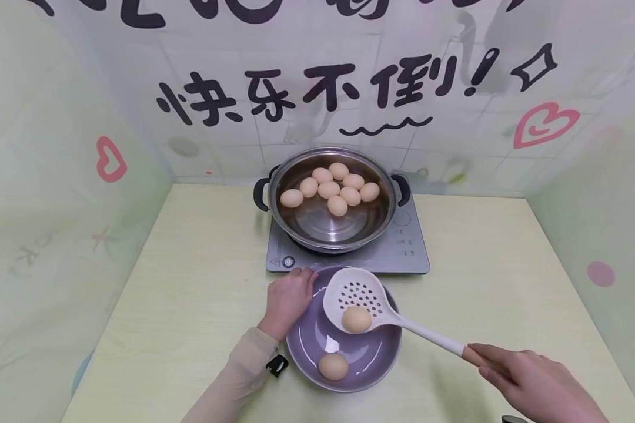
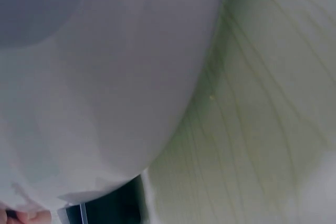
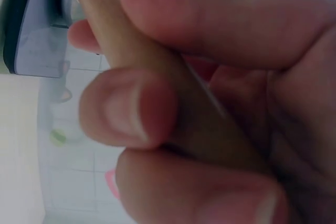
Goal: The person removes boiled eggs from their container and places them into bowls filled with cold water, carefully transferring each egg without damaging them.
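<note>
My right hand [image 1: 534,376] grips the wooden handle [image 3: 142,59] of a white slotted spoon [image 1: 428,336]. The spoon's perforated head hangs over a purple bowl [image 1: 301,346] with one brown egg [image 1: 357,319] lying in it. Another egg [image 1: 333,366] sits inside the bowl near its front wall. At the bowl's upper left rim, my left hand [image 1: 288,296] holds on, its thumb side at the edge. The left wrist view is filled mostly by the bowl's pale outer wall [image 2: 121,87], with fingertips [image 2: 34,217] in the lower left corner.
Behind the bowl, a steel pot [image 1: 330,235] with black side handles stands on a flat induction cooker [image 1: 402,258]. Several eggs [image 1: 328,190] lie in liquid in the pot. A printed wall sheet [image 1: 211,153] encloses the wooden table [image 1: 206,264] at the back and sides.
</note>
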The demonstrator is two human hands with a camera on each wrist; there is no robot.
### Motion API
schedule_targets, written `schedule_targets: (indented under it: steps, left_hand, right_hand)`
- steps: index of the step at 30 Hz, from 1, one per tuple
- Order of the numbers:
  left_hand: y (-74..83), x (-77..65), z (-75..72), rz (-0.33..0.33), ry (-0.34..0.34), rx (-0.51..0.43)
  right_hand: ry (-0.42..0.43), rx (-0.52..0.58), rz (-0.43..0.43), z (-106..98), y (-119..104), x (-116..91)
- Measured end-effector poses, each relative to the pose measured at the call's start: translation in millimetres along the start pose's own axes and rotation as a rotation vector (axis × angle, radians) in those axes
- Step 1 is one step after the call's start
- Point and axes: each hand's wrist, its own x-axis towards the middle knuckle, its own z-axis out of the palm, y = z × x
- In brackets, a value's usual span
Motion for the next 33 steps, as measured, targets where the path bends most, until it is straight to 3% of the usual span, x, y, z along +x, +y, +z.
schedule_targets:
  steps: [22, 33]
  left_hand:
    - [1.3, 0.4, -1.9, 0.003, -0.001, -0.006]
    - [0.3, -0.1, -0.9, 0.006, -0.005, -0.008]
  right_hand:
    - [-0.004, -0.046, 0.060, 6.3, 4.6, 3.4]
    - [0.079, -0.056, 0.081, 7.6, 6.1, 4.2]
